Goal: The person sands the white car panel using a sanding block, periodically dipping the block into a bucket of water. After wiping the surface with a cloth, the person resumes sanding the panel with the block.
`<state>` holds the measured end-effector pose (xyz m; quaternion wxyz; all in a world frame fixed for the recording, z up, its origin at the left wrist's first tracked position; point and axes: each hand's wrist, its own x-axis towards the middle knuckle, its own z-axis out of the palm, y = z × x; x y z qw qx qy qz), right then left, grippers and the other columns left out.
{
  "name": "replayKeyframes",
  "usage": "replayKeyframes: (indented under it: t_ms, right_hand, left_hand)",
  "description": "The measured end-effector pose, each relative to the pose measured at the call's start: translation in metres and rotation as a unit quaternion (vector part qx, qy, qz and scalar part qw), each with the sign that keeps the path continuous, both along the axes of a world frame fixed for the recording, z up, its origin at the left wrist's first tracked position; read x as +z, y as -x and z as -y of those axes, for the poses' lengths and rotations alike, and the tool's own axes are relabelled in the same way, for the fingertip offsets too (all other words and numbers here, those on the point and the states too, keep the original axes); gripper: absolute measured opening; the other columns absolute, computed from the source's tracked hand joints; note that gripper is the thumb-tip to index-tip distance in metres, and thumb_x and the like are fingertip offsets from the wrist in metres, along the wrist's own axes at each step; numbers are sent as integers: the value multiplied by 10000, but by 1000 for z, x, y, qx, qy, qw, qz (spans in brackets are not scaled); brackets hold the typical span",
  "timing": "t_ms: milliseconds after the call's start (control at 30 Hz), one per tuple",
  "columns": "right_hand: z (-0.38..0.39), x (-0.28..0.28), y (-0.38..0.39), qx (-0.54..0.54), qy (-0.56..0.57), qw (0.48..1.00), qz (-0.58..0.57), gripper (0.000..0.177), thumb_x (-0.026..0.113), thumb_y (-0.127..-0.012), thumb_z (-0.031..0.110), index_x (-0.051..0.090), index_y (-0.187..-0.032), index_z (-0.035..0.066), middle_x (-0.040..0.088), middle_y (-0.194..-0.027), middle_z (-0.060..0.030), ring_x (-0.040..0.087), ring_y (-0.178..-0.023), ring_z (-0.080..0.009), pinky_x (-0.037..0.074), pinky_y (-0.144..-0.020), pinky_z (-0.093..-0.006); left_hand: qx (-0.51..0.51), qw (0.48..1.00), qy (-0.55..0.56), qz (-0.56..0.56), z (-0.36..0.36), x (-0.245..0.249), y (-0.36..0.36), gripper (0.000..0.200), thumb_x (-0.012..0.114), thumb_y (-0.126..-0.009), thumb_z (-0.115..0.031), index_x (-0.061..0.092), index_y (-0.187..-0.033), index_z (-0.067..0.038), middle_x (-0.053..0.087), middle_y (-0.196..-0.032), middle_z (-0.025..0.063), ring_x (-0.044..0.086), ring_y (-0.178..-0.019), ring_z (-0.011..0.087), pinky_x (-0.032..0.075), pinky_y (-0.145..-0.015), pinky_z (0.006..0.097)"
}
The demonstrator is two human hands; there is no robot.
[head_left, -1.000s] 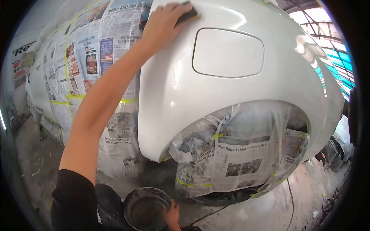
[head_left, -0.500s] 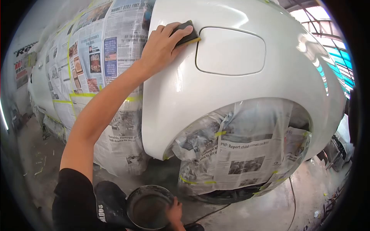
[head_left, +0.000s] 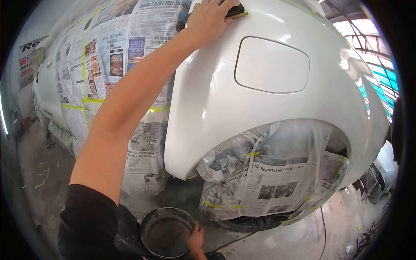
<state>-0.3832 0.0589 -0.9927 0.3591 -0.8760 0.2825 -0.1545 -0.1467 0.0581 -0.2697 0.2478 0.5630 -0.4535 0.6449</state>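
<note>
left hand: (head_left: 208, 19) fingers laid flat and closed over sanding pad (head_left: 237, 11), pressing it to white car panel (head_left: 260, 117)
pad position: under the fingertips, 1 edge poking out past them, up-left of fuel flap (head_left: 272, 65)
right hand: (head_left: 195, 239) fingers curled on rim of dark pail (head_left: 167, 234), low down
around: newspaper masking (head_left: 130, 56) beside panel

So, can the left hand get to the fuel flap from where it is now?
Probably yes. The left hand holds the block against the panel just up and left of the fuel flap, with only bare white panel between them. Nothing lies in the way.
</note>
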Motion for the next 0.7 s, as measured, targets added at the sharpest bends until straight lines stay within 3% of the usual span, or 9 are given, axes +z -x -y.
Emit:
replayKeyframes:
  t_ms: [100,167,200,267,400,500,600,700]
  right_hand:
    - [0,2,9,-8,-2,1000,-12,762,713,-929,340,373,-1574,120,529,-1271,-300,612,-1101,-507,533,-914,-560]
    - [-3,5,6,-8,-11,1000,1,762,713,-929,338,374,-1575,121,528,-1272,-299,612,-1105,-507,532,-916,-559]
    - [-5,3,4,-4,-16,1000,-3,763,715,-927,334,375,-1575,121,529,-1272,-300,611,-1106,-508,532,-917,-558]
    - [3,4,3,0,-13,1000,-14,765,719,-922,324,377,-1575,119,530,-1273,-303,611,-1108,-511,531,-918,-556]
    - [-1,4,5,-10,-5,1000,5,761,722,-920,315,383,-1572,119,530,-1275,-302,611,-1104,-510,530,-916,-556]
    - [0,-7,9,-7,23,999,34,756,722,-923,316,386,-1571,118,537,-1267,-305,616,-1088,-510,530,-912,-558]
    - [-4,-1,3,-4,7,1000,27,754,720,-926,317,388,-1569,106,546,-1253,-310,623,-1068,-510,532,-906,-556]
    - [2,-1,4,-4,17,1000,14,750,715,-931,316,387,-1568,94,551,-1244,-316,626,-1059,-509,534,-903,-551]
  left_hand:
    - [-13,996,-22,90,-10,-59,-25,526,739,-907,-154,603,-1414,-172,616,-1315,138,610,-1095,370,487,-915,479]
    - [-35,996,15,85,-27,-126,-31,516,739,-908,-164,603,-1405,-149,607,-1311,169,604,-1091,393,485,-922,482]
    - [-23,997,15,76,-30,-130,-32,518,741,-906,-166,602,-1405,-146,606,-1308,176,603,-1091,397,485,-923,483]
    - [-2,998,29,54,-34,-129,-31,521,745,-903,-171,600,-1403,-139,604,-1303,189,600,-1090,405,485,-926,484]
    - [38,989,143,23,-28,-31,-49,462,712,-922,-163,597,-1368,-126,634,-1262,152,597,-1065,418,484,-917,489]
    - [18,991,130,0,-38,-62,-42,484,728,-912,-156,590,-1375,-128,632,-1277,159,600,-1076,424,487,-920,494]
    - [9,993,99,57,-47,-125,-47,479,738,-905,-144,596,-1362,-126,633,-1266,161,601,-1079,434,490,-926,499]
    - [-1,994,97,42,-42,-66,-54,549,785,-863,-121,600,-1380,-133,622,-1302,193,603,-1135,431,480,-982,493]
